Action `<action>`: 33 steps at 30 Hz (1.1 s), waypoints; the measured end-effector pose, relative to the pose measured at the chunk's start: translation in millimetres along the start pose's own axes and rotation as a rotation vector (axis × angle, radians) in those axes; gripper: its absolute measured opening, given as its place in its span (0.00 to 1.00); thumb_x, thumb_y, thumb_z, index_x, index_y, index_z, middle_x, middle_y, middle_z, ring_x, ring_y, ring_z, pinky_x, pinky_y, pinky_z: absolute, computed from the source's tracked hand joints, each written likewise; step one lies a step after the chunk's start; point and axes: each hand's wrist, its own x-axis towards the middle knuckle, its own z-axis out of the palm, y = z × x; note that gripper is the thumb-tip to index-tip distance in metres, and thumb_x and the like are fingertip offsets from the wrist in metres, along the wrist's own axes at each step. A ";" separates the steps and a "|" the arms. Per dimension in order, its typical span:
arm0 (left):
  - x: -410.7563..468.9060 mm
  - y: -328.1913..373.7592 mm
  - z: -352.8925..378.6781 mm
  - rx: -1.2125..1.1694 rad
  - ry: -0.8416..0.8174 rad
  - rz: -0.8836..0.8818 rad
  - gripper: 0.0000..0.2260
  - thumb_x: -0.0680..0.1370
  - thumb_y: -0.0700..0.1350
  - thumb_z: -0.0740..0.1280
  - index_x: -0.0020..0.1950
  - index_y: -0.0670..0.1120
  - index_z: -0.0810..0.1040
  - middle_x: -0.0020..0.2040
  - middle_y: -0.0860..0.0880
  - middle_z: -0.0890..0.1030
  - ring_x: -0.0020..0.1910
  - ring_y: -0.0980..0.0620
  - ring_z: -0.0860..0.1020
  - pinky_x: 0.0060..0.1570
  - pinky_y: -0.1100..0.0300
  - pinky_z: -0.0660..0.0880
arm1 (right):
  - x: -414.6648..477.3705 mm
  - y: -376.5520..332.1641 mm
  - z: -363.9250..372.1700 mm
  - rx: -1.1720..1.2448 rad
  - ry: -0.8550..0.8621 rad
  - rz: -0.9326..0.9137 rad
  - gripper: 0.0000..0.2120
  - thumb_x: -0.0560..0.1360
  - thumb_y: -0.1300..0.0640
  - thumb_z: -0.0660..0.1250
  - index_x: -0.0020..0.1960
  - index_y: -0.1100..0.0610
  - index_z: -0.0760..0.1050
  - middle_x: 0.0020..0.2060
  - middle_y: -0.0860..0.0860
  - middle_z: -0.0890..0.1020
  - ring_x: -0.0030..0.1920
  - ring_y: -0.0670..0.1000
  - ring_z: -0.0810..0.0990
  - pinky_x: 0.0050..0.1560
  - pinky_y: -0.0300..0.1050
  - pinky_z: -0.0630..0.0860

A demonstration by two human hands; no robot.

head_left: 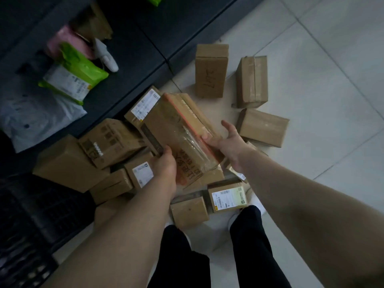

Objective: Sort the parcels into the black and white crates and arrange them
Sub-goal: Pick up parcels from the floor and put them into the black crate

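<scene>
I hold a long taped cardboard parcel [176,129] with an orange edge above a heap of cardboard parcels [112,142] on the floor. My left hand [165,165] grips its near left corner. My right hand [225,140] holds its right edge, thumb lifted. A black crate [27,225] stands at the lower left, its inside dark. No white crate is in view.
Three cardboard boxes [211,69] lie apart on the white tiled floor [322,90] at the upper right. A dark shelf [128,48] at the upper left carries a green bag [72,75], a pink bag and a grey bag. My legs stand at the bottom centre.
</scene>
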 end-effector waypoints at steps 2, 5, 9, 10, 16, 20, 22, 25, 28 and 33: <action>-18.4 7.6 -23.6 -0.024 -0.011 -0.018 0.33 0.76 0.69 0.59 0.75 0.51 0.65 0.67 0.44 0.76 0.63 0.38 0.76 0.60 0.35 0.74 | -17.7 -14.1 12.7 -0.123 -0.058 0.057 0.64 0.52 0.46 0.82 0.78 0.40 0.47 0.75 0.55 0.63 0.70 0.61 0.69 0.66 0.63 0.67; -58.7 26.7 -56.1 0.003 -0.012 0.014 0.35 0.78 0.69 0.56 0.78 0.49 0.63 0.71 0.43 0.73 0.67 0.39 0.74 0.67 0.38 0.69 | -46.4 -33.7 30.5 -0.244 -0.186 0.091 0.59 0.61 0.54 0.80 0.80 0.47 0.46 0.77 0.53 0.60 0.73 0.60 0.63 0.71 0.61 0.60; -87.6 49.6 -90.6 -0.019 -0.022 0.025 0.38 0.74 0.74 0.54 0.77 0.51 0.65 0.71 0.44 0.74 0.67 0.39 0.74 0.64 0.32 0.68 | -79.7 -49.4 51.8 -0.364 -0.264 0.068 0.52 0.68 0.62 0.77 0.80 0.47 0.46 0.75 0.52 0.63 0.75 0.57 0.60 0.70 0.59 0.59; -96.9 54.8 -96.8 -0.038 -0.020 0.043 0.38 0.74 0.74 0.55 0.76 0.51 0.66 0.70 0.44 0.75 0.65 0.39 0.75 0.62 0.32 0.70 | -85.3 -52.0 56.7 -0.368 -0.283 0.073 0.55 0.67 0.64 0.77 0.79 0.45 0.44 0.76 0.52 0.62 0.76 0.56 0.59 0.72 0.61 0.56; -167.5 80.9 -128.5 -0.029 -0.078 0.223 0.36 0.76 0.73 0.52 0.75 0.51 0.68 0.66 0.45 0.78 0.60 0.42 0.77 0.54 0.39 0.74 | -131.1 -71.4 77.5 -0.199 -0.333 0.064 0.48 0.71 0.76 0.64 0.79 0.41 0.48 0.75 0.53 0.61 0.68 0.59 0.67 0.57 0.66 0.73; -190.3 85.2 -138.9 -0.202 -0.096 0.284 0.36 0.76 0.74 0.47 0.75 0.54 0.68 0.69 0.46 0.75 0.66 0.39 0.74 0.58 0.34 0.72 | -149.6 -86.8 73.3 0.219 -0.317 0.168 0.19 0.78 0.57 0.56 0.69 0.55 0.66 0.69 0.63 0.64 0.68 0.71 0.64 0.63 0.76 0.64; -205.7 88.8 -149.8 -0.270 -0.128 0.316 0.32 0.78 0.71 0.47 0.65 0.51 0.76 0.61 0.45 0.80 0.64 0.38 0.76 0.62 0.35 0.71 | -162.0 -95.8 78.2 0.240 -0.309 0.163 0.26 0.77 0.40 0.58 0.67 0.56 0.70 0.65 0.65 0.72 0.67 0.72 0.67 0.64 0.78 0.60; -220.4 90.9 -165.0 -0.238 -0.174 0.324 0.22 0.81 0.66 0.52 0.48 0.53 0.78 0.47 0.48 0.80 0.52 0.44 0.79 0.56 0.41 0.77 | -179.6 -102.9 91.8 0.135 -0.307 0.111 0.34 0.73 0.30 0.54 0.65 0.53 0.76 0.60 0.59 0.81 0.63 0.67 0.75 0.64 0.77 0.61; -222.8 91.0 -188.6 -0.129 -0.228 0.314 0.17 0.84 0.55 0.54 0.50 0.50 0.79 0.54 0.43 0.81 0.54 0.43 0.78 0.50 0.44 0.79 | -195.2 -101.4 104.3 0.138 -0.270 0.060 0.33 0.75 0.31 0.50 0.62 0.54 0.78 0.58 0.58 0.83 0.61 0.64 0.78 0.66 0.73 0.63; -229.4 95.5 -229.1 0.007 -0.291 0.271 0.25 0.80 0.64 0.56 0.56 0.47 0.84 0.54 0.42 0.85 0.53 0.40 0.83 0.59 0.40 0.77 | -225.8 -89.7 132.3 0.129 -0.242 0.014 0.14 0.69 0.49 0.58 0.49 0.56 0.73 0.48 0.54 0.78 0.55 0.58 0.76 0.62 0.62 0.69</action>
